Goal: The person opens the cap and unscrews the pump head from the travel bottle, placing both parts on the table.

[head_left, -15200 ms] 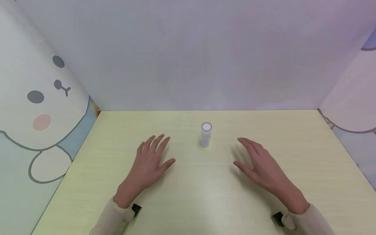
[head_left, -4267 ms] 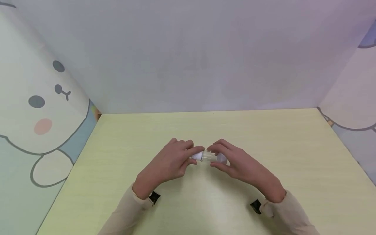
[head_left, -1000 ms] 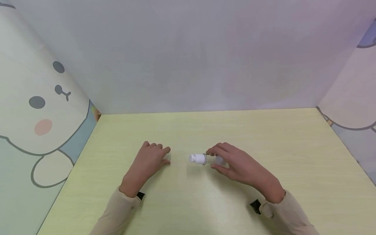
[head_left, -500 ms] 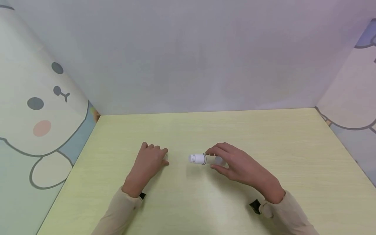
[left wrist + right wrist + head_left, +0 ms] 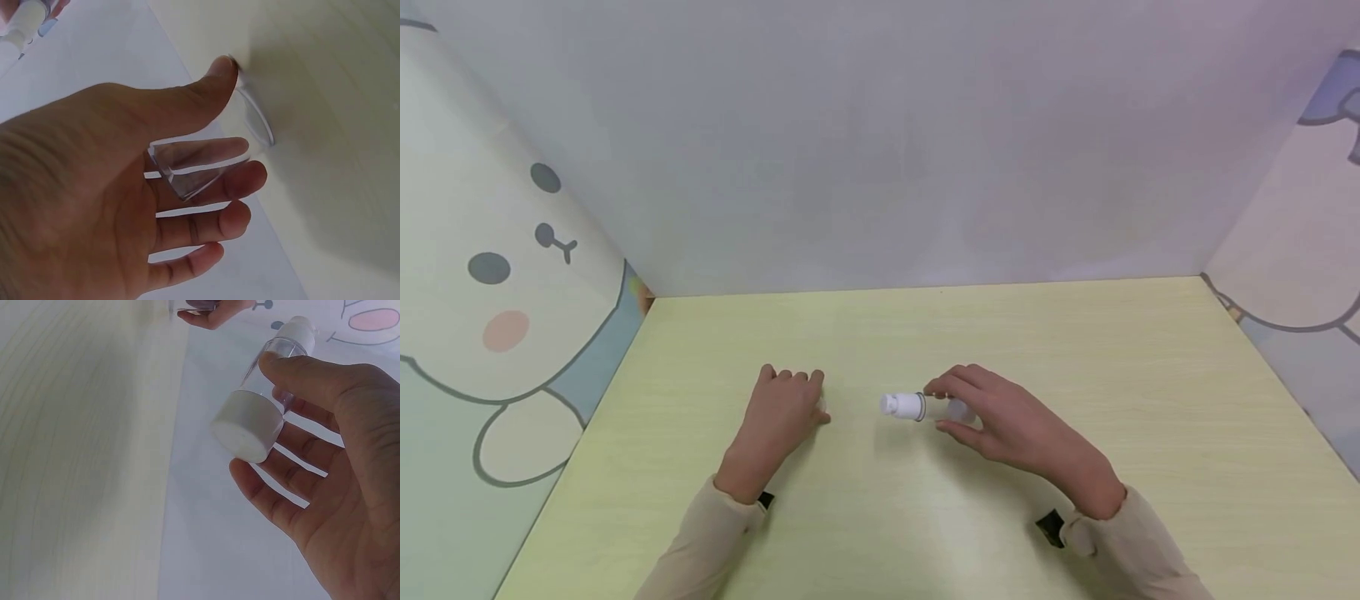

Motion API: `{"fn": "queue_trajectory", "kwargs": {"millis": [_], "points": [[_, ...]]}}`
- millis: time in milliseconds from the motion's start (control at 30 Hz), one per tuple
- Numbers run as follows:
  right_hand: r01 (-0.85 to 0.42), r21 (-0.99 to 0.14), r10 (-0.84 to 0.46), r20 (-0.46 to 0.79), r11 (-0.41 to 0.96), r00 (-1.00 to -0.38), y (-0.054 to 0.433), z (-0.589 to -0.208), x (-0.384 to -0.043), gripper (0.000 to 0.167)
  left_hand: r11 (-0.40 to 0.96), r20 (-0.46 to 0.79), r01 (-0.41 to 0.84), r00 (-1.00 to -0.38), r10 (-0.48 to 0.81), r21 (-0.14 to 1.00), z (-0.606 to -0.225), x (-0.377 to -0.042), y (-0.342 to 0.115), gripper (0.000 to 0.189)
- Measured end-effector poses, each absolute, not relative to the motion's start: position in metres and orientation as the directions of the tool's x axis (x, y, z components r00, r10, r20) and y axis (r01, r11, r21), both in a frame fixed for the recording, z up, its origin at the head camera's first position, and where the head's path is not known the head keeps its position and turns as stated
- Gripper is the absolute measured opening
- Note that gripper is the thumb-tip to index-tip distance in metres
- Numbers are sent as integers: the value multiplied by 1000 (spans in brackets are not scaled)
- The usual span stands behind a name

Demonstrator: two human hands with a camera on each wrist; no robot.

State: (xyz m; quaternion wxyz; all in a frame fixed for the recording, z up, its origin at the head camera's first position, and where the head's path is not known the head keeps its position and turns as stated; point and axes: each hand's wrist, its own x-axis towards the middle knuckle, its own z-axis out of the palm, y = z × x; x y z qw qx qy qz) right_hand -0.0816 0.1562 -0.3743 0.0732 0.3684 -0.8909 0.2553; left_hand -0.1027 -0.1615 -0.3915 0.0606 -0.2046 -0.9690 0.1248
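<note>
In my right hand (image 5: pixel 1000 412) is a small clear pump bottle (image 5: pixel 937 407), lying sideways with its white pump head (image 5: pixel 904 406) pointing left. My thumb and fingers grip it around the clear body, and its white base (image 5: pixel 247 427) faces the right wrist camera. My left hand (image 5: pixel 780 417), to the left of the bottle, pinches a clear plastic cap (image 5: pixel 184 178) between thumb and fingers. In the left wrist view the cap's round rim (image 5: pixel 261 122) shows past the thumb, close to the tabletop. From the head, most of the cap is hidden behind the fingers.
Both hands are over a light wood-grain table (image 5: pixel 1075 333). A plain pale wall (image 5: pixel 880 150) rises at its back edge. Side panels with cartoon prints stand at the left (image 5: pixel 512 333) and right (image 5: pixel 1300 250).
The bottle stood upright on the table at first, then both hands held it sideways. My left hand has since pulled the cap off leftward and lowered slightly; the right hand stays nearly still.
</note>
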Motion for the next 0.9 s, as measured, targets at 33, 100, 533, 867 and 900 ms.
{"fn": "queue_trajectory", "kwargs": {"millis": [33,100,533,867,900], "points": [[-694,-402,-619,318,598,-718,156,-374,-81,37,882,65,381,-908,413,-276,-391,-102,-161,49],[-694,-403,-620,318,597,-718,156,-374,-81,36,879,68,382,-907,416,-287,-391,-101,-161,48],[-697,-404,-621,321,593,-715,157,-376,-82,36,901,61,365,-919,389,-236,-388,-100,-160,47],[-690,-413,-619,313,594,-720,157,-377,-82,38,913,227,341,-893,389,-225,-385,-100,-161,54],[-690,-413,-619,313,594,-720,157,-377,-82,38,913,238,339,-890,389,-226,-385,-100,-161,54]]}}
